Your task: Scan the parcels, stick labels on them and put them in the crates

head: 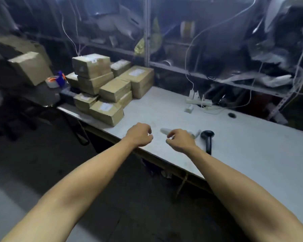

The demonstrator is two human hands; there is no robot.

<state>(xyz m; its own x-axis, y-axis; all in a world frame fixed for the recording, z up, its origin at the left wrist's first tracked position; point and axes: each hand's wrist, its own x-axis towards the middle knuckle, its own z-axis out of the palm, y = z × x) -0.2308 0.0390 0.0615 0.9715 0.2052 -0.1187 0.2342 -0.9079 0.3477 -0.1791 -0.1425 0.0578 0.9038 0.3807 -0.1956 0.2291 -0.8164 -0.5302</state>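
Head view. Both forearms reach from the bottom of the frame to the near edge of the tabletop [164, 109] at centre. The left hand [140, 133] hovers over the edge with fingers loosely curled; it holds nothing. The right hand [179, 139] lies just beside it, fingers also loosely curled, with nothing visibly gripped. A pale, blurred object [165, 131] lies on the tabletop directly beyond the right hand; whether the fingers touch it cannot be told, nor what it is.

The parcels [110, 88], brown cardboard boxes, several with white patches on top, are stacked at the left end of the tabletop, in the left centre of the frame, well apart from both hands. A black handheld scanner [207, 138] lies on the tabletop just to the right of the right hand. A further cardboard box [31, 67] sits off the tabletop at the far left. A white power strip [198, 101] with cables lies near the back edge. Shelving [217, 49] with clutter fills the upper frame. No crates can be identified.

Step in hand, as judged: the start of a cycle, before any parcel is picked up or scanned. The next move calls for the left hand to reach up-left to the nearest parcel of the stack and bring it to centre, while the right hand takes the scanner.
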